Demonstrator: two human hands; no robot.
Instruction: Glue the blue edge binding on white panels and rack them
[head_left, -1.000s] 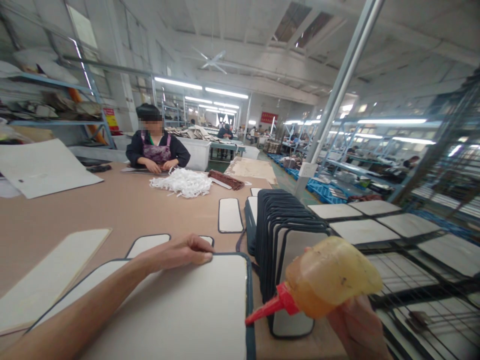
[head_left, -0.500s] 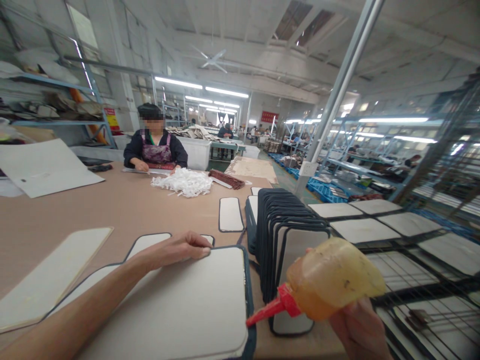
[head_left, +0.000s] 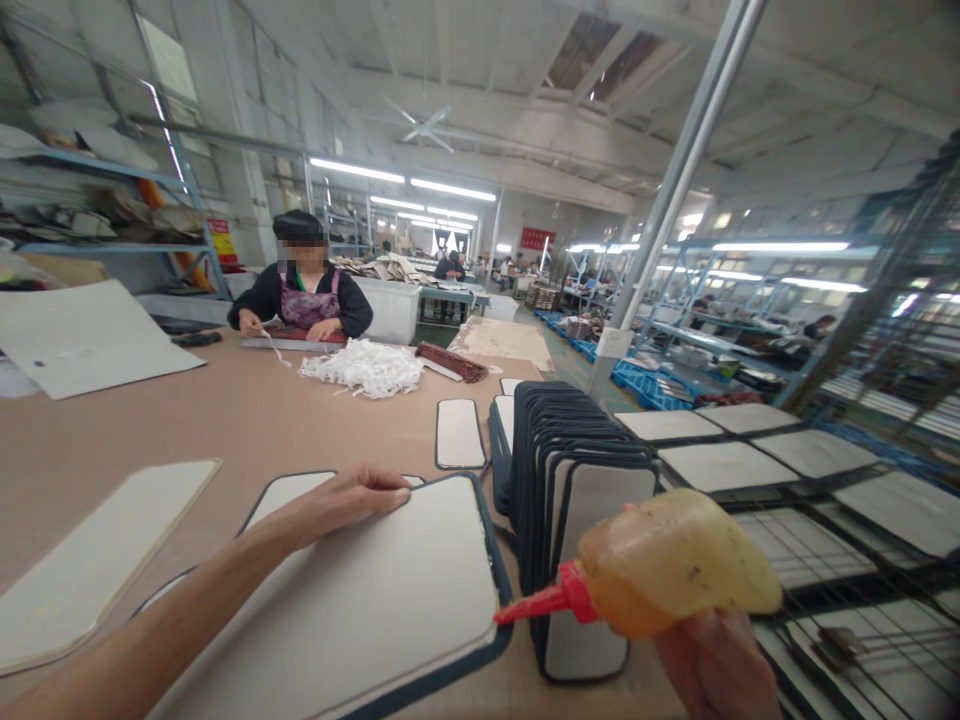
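Note:
My left hand pinches the far edge of a large white panel with a dark blue border. Wrapped round a yellowish squeeze bottle is my right hand, partly hidden behind it. The bottle lies on its side, and its red nozzle points left, with the tip at the panel's right edge near the corner. Small glossy spots show along that border. Just right of the panel stands a row of upright dark-edged panels.
Across the brown table a person handles white strip by a white pile. Small bordered panel lies beyond my panel; a long white piece lies left. At right, a wire rack stands before laid-out panels.
The large panel has turned, its near right corner coming up into view, and my left hand has shifted slightly left. The nozzle tip has risen a little. The person opposite has lifted a white strip.

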